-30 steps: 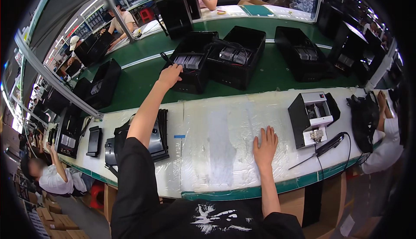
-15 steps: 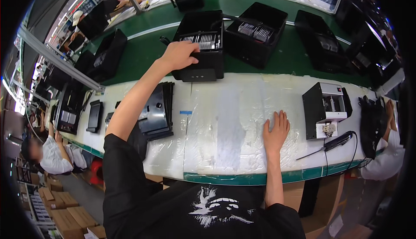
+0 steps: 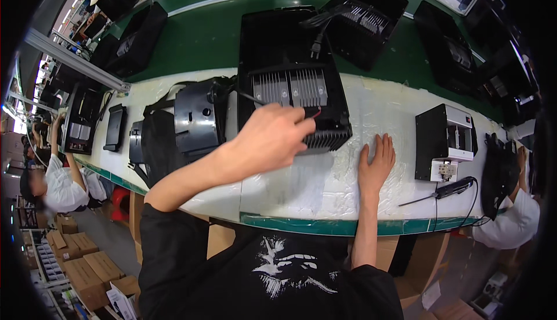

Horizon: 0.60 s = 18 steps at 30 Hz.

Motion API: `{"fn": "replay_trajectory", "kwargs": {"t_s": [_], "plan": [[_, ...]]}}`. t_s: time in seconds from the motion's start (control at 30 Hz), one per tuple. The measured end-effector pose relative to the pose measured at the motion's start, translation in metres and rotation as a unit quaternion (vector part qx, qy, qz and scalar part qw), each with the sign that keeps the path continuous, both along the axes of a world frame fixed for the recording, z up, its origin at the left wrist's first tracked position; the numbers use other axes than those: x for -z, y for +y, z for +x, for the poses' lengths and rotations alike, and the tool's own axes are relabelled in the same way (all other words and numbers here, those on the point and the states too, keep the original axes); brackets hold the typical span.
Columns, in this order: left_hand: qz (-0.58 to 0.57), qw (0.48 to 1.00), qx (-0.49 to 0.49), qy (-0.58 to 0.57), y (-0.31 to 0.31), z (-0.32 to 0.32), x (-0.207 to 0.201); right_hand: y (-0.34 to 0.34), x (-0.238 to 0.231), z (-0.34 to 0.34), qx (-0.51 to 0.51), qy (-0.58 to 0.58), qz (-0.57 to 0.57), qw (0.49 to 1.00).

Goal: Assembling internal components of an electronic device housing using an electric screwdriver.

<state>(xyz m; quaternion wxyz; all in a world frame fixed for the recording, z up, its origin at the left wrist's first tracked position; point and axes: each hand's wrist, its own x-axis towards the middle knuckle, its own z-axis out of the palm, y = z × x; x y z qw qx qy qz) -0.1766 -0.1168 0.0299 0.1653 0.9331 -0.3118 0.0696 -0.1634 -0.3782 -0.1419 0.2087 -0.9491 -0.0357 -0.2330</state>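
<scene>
A black box-shaped housing (image 3: 277,42) with silver finned heat sinks (image 3: 291,91) inside stands tilted across the table's far edge, its near end over the white tabletop. My left hand (image 3: 275,134) is closed on its near edge, fingers curled over the rim beside the black ribbed end. A short red wire shows near the fingertips. A power cord with a plug (image 3: 316,47) lies over the housing's far right part. On the white table, my right hand (image 3: 377,163) lies flat and open with nothing in it, right of the housing.
Black curved plastic covers (image 3: 196,114) lie at left. A black-and-white benchtop device (image 3: 449,140) and an electric screwdriver (image 3: 455,188) sit at right. More black housings (image 3: 362,21) rest on the green conveyor (image 3: 203,36). Other people work at both sides.
My left hand has drawn the housing from the green conveyor toward me onto the white table. My right hand stays flat on the table.
</scene>
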Motion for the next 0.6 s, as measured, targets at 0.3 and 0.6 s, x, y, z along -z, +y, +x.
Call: {"fn": "replay_trajectory", "kwargs": {"t_s": [0.3,0.6], "plan": [[-0.043,0.999,-0.020,0.021,-0.028,-0.088,0.025,0.001,-0.015,0.004,-0.006,0.051,-0.004,0.999],[-0.189,0.978,-0.092,-0.011,-0.037,-0.110,0.044,0.034,-0.085,0.097,-0.172,0.175,0.561,0.790]]}}
